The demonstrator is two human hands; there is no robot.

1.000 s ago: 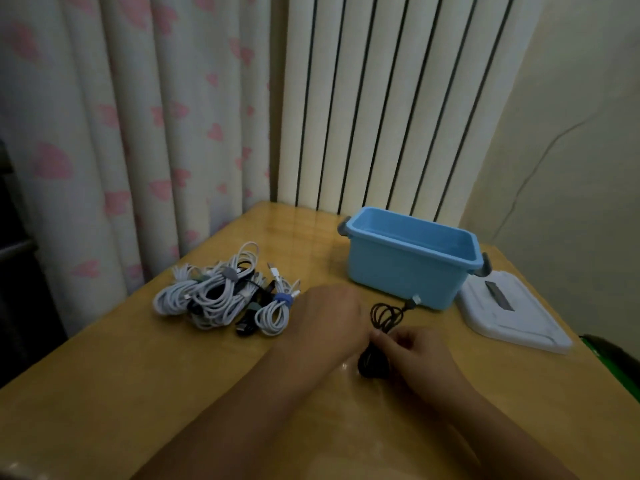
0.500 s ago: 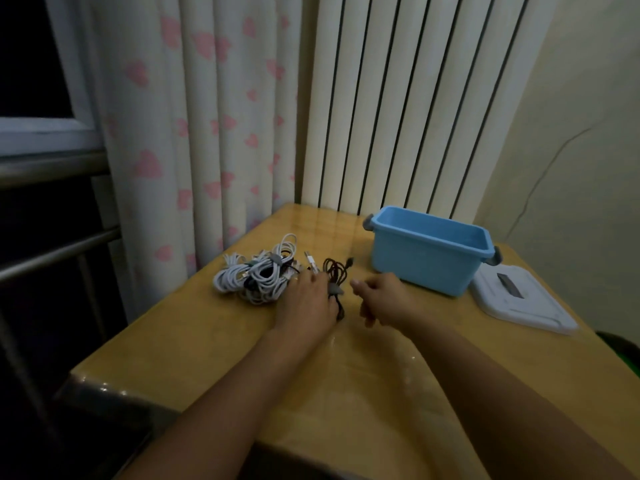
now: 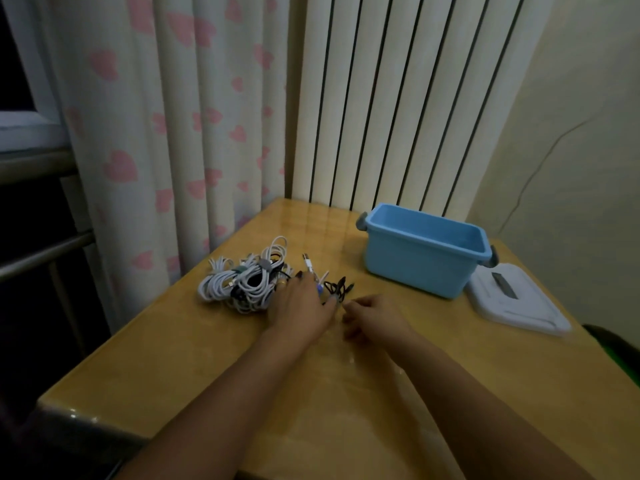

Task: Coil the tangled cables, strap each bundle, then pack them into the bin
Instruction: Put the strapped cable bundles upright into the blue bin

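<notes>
Blue bin [image 3: 420, 268] | white lid [image 3: 512, 299] beside | left hand [image 3: 301, 306] flat on cables [image 3: 242, 282] | right hand [image 3: 374, 317] loose

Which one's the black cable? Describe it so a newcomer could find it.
On the wooden table, look left of the blue bin. The small black cable lies just beyond the left hand, right of the white cable pile: dark, thin, alone.

The near half of the table [image 3: 242, 393] lies bare apart from the two forearms crossing it. At the far left, the heap of white cables [image 3: 242, 282] fills the corner by the curtain [image 3: 156, 133]. A bare strip runs between that heap and the blue bin [image 3: 422, 268]. The white lid [image 3: 512, 303] lies just beside the bin's right wall. The bin's mouth is uncovered.
</notes>
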